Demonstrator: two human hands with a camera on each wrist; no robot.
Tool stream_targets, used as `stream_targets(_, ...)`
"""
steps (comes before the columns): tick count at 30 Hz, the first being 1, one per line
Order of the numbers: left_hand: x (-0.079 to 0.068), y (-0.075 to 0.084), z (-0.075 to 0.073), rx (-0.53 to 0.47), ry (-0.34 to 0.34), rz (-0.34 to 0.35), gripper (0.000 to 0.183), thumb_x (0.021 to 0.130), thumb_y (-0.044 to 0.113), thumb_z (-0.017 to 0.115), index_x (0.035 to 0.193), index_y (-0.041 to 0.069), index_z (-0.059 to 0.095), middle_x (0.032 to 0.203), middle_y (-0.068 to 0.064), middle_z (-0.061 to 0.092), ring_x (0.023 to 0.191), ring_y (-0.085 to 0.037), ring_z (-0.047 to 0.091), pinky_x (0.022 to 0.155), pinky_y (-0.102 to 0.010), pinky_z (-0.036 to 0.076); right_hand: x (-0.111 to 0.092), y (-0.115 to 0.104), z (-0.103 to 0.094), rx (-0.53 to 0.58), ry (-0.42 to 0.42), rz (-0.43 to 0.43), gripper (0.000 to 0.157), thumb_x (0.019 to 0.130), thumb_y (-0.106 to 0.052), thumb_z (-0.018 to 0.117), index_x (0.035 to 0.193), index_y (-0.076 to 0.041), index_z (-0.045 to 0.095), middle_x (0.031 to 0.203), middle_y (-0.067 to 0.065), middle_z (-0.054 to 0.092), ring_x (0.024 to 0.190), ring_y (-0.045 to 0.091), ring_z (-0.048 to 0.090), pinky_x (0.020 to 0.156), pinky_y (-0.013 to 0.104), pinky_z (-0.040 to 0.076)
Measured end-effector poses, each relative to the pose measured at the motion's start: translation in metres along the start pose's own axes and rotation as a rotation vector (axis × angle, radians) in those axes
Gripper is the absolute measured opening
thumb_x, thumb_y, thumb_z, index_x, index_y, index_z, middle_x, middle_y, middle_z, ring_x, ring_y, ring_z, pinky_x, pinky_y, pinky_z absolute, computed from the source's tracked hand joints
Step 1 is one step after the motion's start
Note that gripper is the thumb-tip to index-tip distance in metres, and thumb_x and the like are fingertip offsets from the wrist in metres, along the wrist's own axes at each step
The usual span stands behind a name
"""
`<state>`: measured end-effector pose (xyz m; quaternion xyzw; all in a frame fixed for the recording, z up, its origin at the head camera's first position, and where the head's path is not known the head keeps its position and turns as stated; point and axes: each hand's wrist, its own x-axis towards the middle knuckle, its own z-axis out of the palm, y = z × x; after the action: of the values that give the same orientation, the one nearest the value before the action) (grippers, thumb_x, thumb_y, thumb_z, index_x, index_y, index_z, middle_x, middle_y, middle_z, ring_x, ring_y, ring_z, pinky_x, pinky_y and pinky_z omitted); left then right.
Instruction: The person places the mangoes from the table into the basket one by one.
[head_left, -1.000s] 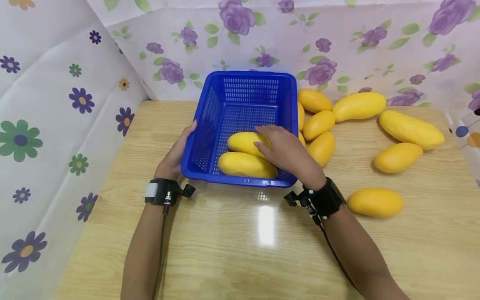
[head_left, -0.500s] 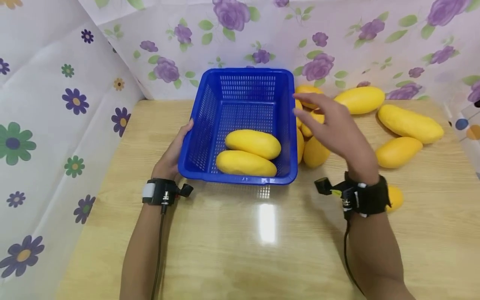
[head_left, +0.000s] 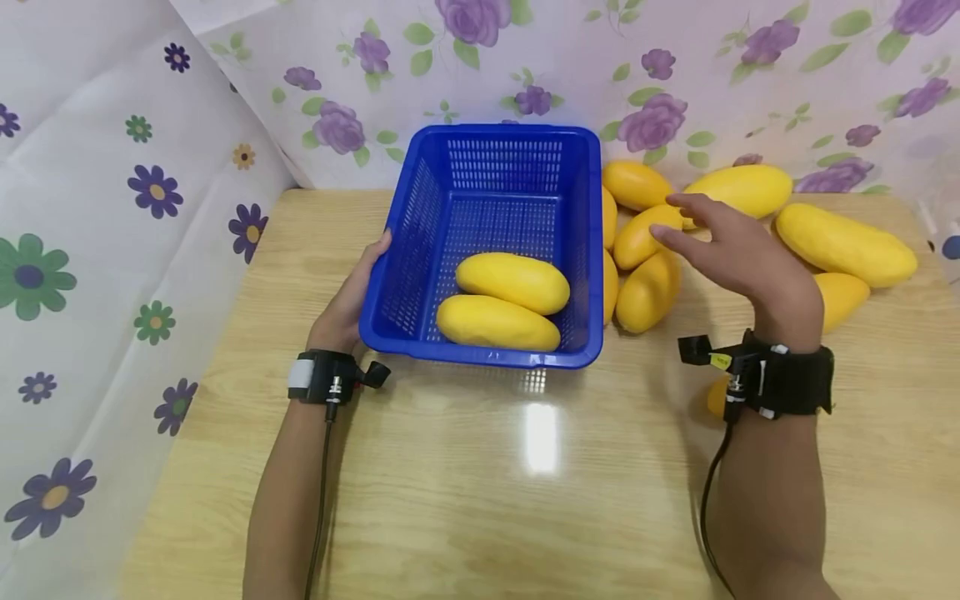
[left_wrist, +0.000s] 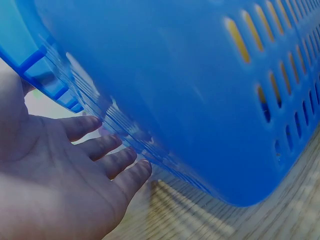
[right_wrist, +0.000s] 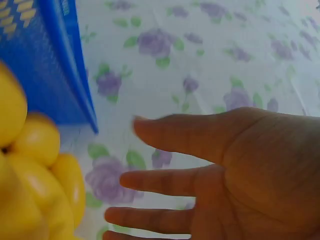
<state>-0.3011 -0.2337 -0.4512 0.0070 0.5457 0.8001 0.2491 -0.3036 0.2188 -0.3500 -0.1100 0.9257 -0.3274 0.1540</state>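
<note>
A blue plastic basket (head_left: 480, 357) stands on the table, with two long yellow fruits (head_left: 513, 282) lying side by side in its near half. My left hand (head_left: 348, 296) is at the basket's left side. In the left wrist view, its fairly straight fingers (left_wrist: 117, 162) touch the outer wall and the thumb is mostly hidden behind the rim. My right hand (head_left: 738, 254) hovers right of the basket, holding nothing, with fingers stretched and thumb apart. Its fingertips overlap the group of orange-yellow mangoes (head_left: 649, 292) in the head view; the right wrist view shows them apart from the mangoes.
Two more long yellow fruits (head_left: 847, 246) lie at the back right, one partly behind my right hand. A mango (head_left: 843, 298) shows beside my right wrist, another (head_left: 717, 397) beneath its strap. Flowered cloth (head_left: 525, 67) lines the back and left of the wooden table (head_left: 450, 500).
My right hand has let go of a yellow fruit in the basket, lifted out and moved right over the mangoes. My left hand stays at the basket's side.
</note>
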Motion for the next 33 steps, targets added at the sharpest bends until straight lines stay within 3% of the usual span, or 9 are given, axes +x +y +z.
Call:
stream_targets(4,-0.001,0.001,0.0,-0.014,-0.018,-0.008,0.069,0.096,0.061,0.043,0.157,0.033,0.024,0.158,-0.022,0.019,0.128,-0.033,0.037,0.096,-0.046,0.042,0.0,0.013,-0.004,-0.031,-0.083,0.047,0.093,0.091,-0.061,0.055,0.16,-0.012,0.016,0.156,0.03,0.026,0.139,0.053,0.023,0.103,0.068,0.024)
stream_targets(9,-0.004,0.0,0.0,0.006,-0.014,-0.026,0.07,0.097,0.062,0.04,0.158,0.035,0.021,0.158,-0.02,0.019,0.13,-0.035,0.034,0.098,-0.049,0.04,0.003,0.021,-0.002,-0.06,-0.139,0.054,0.097,0.084,-0.057,0.068,0.155,-0.006,0.027,0.152,0.03,0.03,0.138,0.049,0.025,0.103,0.065,0.027)
stream_targets(19,0.001,0.002,0.002,0.04,-0.013,-0.012,0.069,0.097,0.063,0.04,0.157,0.035,0.021,0.158,-0.02,0.02,0.131,-0.036,0.033,0.099,-0.05,0.039,0.014,0.03,0.012,0.053,-0.253,0.09,0.094,0.076,-0.042,0.082,0.147,-0.008,0.031,0.149,0.031,0.027,0.137,0.05,0.022,0.105,0.065,0.024)
stream_targets(26,0.002,0.003,0.002,0.041,-0.023,0.01,0.068,0.097,0.062,0.039,0.157,0.036,0.021,0.158,-0.019,0.02,0.134,-0.038,0.03,0.1,-0.051,0.038,0.019,0.034,0.016,0.045,-0.263,0.084,0.089,0.075,-0.038,0.084,0.14,-0.005,0.034,0.144,0.031,0.029,0.132,0.049,0.025,0.104,0.063,0.024)
stream_targets(33,0.001,0.002,0.0,0.052,-0.006,0.006,0.068,0.097,0.063,0.039,0.157,0.038,0.021,0.158,-0.016,0.021,0.136,-0.038,0.028,0.102,-0.053,0.035,0.02,0.037,0.018,-0.008,-0.27,0.135,0.088,0.07,-0.052,0.083,0.136,-0.01,0.043,0.135,0.025,0.028,0.122,0.044,0.029,0.1,0.061,0.028)
